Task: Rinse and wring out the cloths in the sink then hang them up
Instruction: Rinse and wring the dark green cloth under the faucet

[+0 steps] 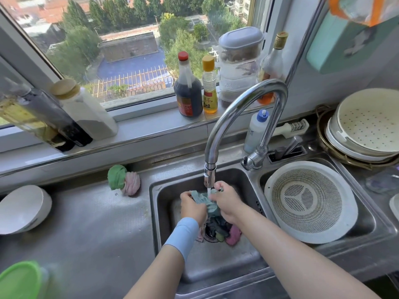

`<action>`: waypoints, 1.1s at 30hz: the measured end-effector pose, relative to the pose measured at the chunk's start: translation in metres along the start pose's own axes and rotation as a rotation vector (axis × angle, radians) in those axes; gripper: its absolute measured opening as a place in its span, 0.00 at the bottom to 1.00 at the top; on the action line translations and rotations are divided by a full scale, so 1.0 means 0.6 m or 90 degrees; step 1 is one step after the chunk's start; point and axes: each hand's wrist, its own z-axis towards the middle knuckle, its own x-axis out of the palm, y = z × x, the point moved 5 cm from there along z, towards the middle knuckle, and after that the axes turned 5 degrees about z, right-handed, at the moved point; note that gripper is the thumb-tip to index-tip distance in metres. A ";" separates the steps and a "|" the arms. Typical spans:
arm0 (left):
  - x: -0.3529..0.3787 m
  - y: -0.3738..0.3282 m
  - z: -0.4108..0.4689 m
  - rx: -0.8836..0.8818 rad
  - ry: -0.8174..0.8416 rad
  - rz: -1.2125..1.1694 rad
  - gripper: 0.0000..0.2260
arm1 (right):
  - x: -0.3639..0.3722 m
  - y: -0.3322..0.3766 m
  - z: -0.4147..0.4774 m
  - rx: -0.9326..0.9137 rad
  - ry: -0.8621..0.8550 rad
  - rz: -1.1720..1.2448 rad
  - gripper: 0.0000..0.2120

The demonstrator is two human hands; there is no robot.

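Both hands are over the sink (159,212), right under the tap (244,108), with water running. The left hand (192,207), a blue wristband (183,234) on that wrist, has its fingers (186,195) curled round one end of a teal cloth (201,199). The right hand (226,201) grips the other end, fingers clenched on it. The cloth sits bunched between the two hands, directly in the stream, held up off the basin floor. Below them more cloths (224,231), dark, pink and green, lie heaped over the drain. Out on the worktop (86,223), left of the sink, a green and pink bundle (124,180) sits twisted near the back ledge. A white colander (311,201) fills the right basin
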 end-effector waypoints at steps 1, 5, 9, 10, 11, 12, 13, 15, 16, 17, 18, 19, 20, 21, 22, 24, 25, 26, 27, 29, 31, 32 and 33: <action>0.000 0.003 0.001 0.001 0.016 0.029 0.30 | 0.008 0.002 -0.001 -0.014 0.008 0.001 0.19; 0.014 -0.011 0.003 0.188 0.173 0.143 0.34 | 0.013 0.013 0.002 -0.042 0.001 0.014 0.18; 0.012 -0.017 0.018 0.219 0.218 0.132 0.14 | 0.004 0.035 0.001 -0.063 0.100 -0.058 0.16; 0.006 -0.018 0.025 0.220 0.205 0.155 0.08 | -0.001 0.039 0.000 -0.064 0.135 -0.106 0.16; 0.002 -0.019 0.034 0.221 0.194 0.182 0.05 | -0.007 0.041 0.001 -0.058 0.165 -0.168 0.16; -0.003 -0.021 0.042 0.228 0.176 0.216 0.09 | -0.016 0.042 0.001 -0.046 0.187 -0.231 0.16; -0.009 -0.025 0.047 0.232 0.161 0.254 0.12 | -0.025 0.041 0.003 -0.033 0.200 -0.301 0.17; -0.017 -0.038 0.050 0.261 0.151 0.341 0.14 | -0.036 0.034 0.005 -0.006 0.221 -0.402 0.18; -0.018 -0.042 0.051 0.270 0.166 0.383 0.14 | -0.038 0.033 0.006 -0.001 0.210 -0.432 0.19; -0.020 -0.043 0.053 0.266 0.189 0.404 0.13 | -0.040 0.033 0.010 -0.008 0.179 -0.463 0.19; -0.022 -0.041 0.054 0.250 0.218 0.401 0.12 | -0.042 0.034 0.015 -0.021 0.140 -0.475 0.19; -0.023 -0.038 0.056 0.232 0.241 0.386 0.11 | -0.042 0.034 0.020 -0.036 0.105 -0.481 0.19; -0.025 -0.035 0.059 0.217 0.249 0.367 0.11 | -0.037 0.035 0.022 -0.060 0.088 -0.483 0.17; -0.029 -0.033 0.061 0.207 0.235 0.347 0.11 | -0.032 0.032 0.023 -0.064 0.080 -0.489 0.11; -0.034 -0.034 0.061 0.199 0.200 0.322 0.10 | -0.023 0.030 0.019 -0.065 0.086 -0.489 0.05; -0.047 -0.037 0.063 0.185 0.099 0.285 0.09 | -0.005 0.025 0.018 -0.088 0.100 -0.509 0.16; -0.050 -0.038 0.061 0.184 0.065 0.283 0.12 | 0.003 0.027 0.017 -0.108 0.089 -0.526 0.18; -0.050 -0.038 0.057 0.186 0.064 0.273 0.14 | 0.008 0.029 0.019 -0.127 0.073 -0.535 0.19; -0.046 -0.037 0.053 0.186 0.089 0.248 0.15 | 0.011 0.034 0.019 -0.133 0.049 -0.550 0.20; -0.038 -0.034 0.042 0.190 0.163 0.174 0.13 | 0.010 0.040 0.024 -0.145 0.024 -0.571 0.17; -0.038 -0.031 0.039 0.214 0.181 0.128 0.08 | 0.011 0.039 0.025 -0.136 0.045 -0.550 0.16; -0.041 -0.031 0.040 0.226 0.163 0.114 0.09 | 0.011 0.034 0.024 -0.133 0.064 -0.536 0.14; -0.042 -0.030 0.041 0.228 0.139 0.090 0.12 | 0.013 0.032 0.018 -0.129 0.088 -0.542 0.12</action>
